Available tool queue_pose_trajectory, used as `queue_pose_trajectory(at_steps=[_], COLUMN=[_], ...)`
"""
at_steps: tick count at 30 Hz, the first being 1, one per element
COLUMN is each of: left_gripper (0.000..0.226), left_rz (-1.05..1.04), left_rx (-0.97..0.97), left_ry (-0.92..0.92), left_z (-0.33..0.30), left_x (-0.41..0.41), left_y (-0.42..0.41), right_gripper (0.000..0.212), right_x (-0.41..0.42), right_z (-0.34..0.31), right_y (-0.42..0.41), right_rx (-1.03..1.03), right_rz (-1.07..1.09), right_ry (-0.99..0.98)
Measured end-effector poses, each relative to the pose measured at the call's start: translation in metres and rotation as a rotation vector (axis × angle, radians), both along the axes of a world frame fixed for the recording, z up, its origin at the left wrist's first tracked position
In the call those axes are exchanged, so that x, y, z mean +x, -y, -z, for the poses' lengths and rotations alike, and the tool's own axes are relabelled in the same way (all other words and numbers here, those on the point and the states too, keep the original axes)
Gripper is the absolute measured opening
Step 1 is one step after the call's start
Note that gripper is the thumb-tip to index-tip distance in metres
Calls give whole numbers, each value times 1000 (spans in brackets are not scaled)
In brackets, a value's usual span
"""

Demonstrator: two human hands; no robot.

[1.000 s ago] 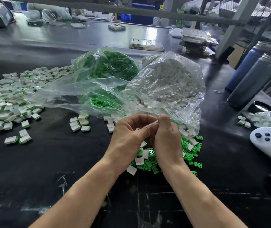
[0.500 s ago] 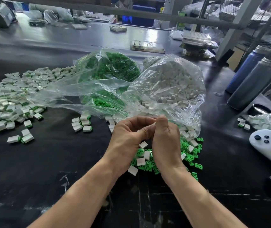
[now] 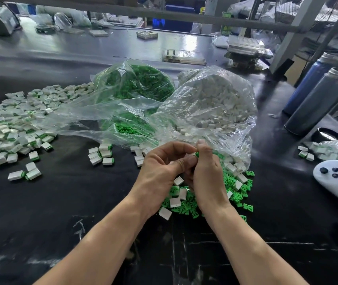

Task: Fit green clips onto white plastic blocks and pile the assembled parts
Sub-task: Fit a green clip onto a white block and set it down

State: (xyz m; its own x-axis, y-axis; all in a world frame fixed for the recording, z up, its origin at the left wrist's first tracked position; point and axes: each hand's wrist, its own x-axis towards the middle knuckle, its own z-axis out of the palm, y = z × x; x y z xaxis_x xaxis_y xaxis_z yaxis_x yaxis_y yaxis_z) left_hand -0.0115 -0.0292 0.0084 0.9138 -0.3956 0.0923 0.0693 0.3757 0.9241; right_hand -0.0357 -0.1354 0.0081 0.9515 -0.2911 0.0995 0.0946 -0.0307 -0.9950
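My left hand [image 3: 162, 173] and my right hand [image 3: 207, 177] meet above the black table, fingertips together. Between them they pinch a small white block [image 3: 193, 154] with a green clip [image 3: 197, 154] showing at its right edge. Under the hands lies a loose heap of green clips [image 3: 240, 194] mixed with several white blocks [image 3: 175, 202]. A large pile of assembled parts [image 3: 9, 128] covers the table at the left. Behind the hands stand a clear bag of green clips [image 3: 139, 83] and a clear bag of white blocks [image 3: 215, 103].
Small groups of assembled parts [image 3: 102, 155] lie left of the hands. Two tall metal bottles [image 3: 320, 99] stand at the right, with a white handheld device [image 3: 336, 177] and another bag of parts [image 3: 336, 149] near the right edge. Trays and clutter sit at the back.
The hands stay together at the same spot; the fingers shifted slightly on the small part, and a green clip edge now shows between the fingertips.
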Motion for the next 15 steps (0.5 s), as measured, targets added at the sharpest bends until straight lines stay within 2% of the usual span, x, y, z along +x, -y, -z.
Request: queue_pose_trajectory(at_steps=[7, 15], left_gripper=[9, 12], left_rz=[-73, -105], left_rx=[163, 132], left_ry=[106, 115], left_z=[-6, -6], left_x=[-2, -4], left_y=[-1, -1], right_gripper=[59, 62], right_x=[2, 2], right_z=[2, 0], right_y=[3, -2], right_rx=[-92, -72], right_rz=[78, 103], right_ry=[31, 72])
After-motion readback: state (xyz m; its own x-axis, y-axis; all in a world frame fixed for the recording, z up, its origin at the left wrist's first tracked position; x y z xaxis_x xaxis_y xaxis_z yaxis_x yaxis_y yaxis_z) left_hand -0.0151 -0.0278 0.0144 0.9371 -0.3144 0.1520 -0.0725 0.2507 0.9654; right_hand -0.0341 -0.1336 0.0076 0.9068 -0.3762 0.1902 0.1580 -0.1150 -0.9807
